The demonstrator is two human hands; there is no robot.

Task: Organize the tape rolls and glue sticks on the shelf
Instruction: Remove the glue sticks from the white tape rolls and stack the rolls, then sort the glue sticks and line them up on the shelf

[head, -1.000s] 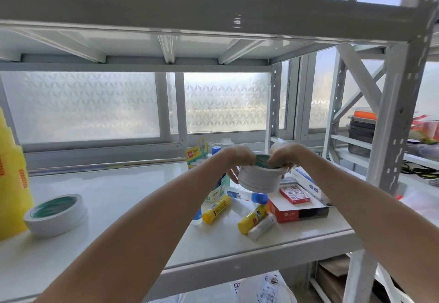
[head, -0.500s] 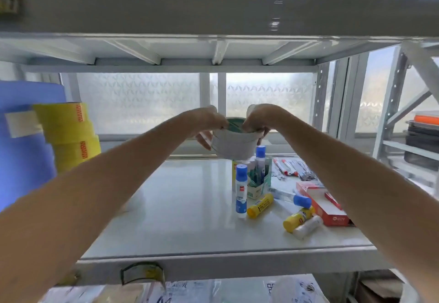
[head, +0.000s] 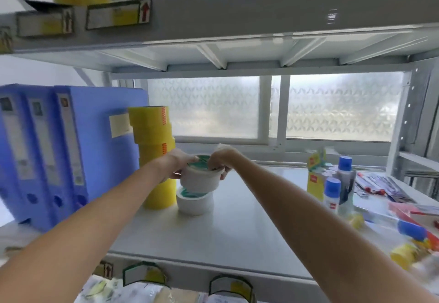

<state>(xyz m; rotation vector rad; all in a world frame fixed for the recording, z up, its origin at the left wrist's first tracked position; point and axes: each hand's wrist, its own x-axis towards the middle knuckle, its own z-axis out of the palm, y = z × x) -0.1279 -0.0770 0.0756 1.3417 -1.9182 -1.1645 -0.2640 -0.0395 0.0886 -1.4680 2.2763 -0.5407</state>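
Head view: nearest me is the front lip of the shelf (head: 237,238), and past it a bare stretch of board between my forearms. Farther in, my left hand (head: 175,168) and right hand (head: 221,162) hold the white tape roll (head: 199,181), fingers curled over its rim from either side and pinching it. It hangs directly over a second white roll (head: 193,203) that lies flat on the shelf. The frame is smeared, so I can only guess there is a thin gap between the two.

If I let go off-centre, the upper roll could slide off the lower one and run toward that front lip. My left knuckles are just beside the tall yellow tape stack (head: 154,155), so a careless nudge might tip it.

The blue binders (head: 71,148) wall off the left, so my open room is to the right, where the board runs clear up to the glue sticks (head: 332,193), well apart from the rolls. The upper shelf (head: 261,17) sits well overhead, and the window (head: 332,108) closes off the back.
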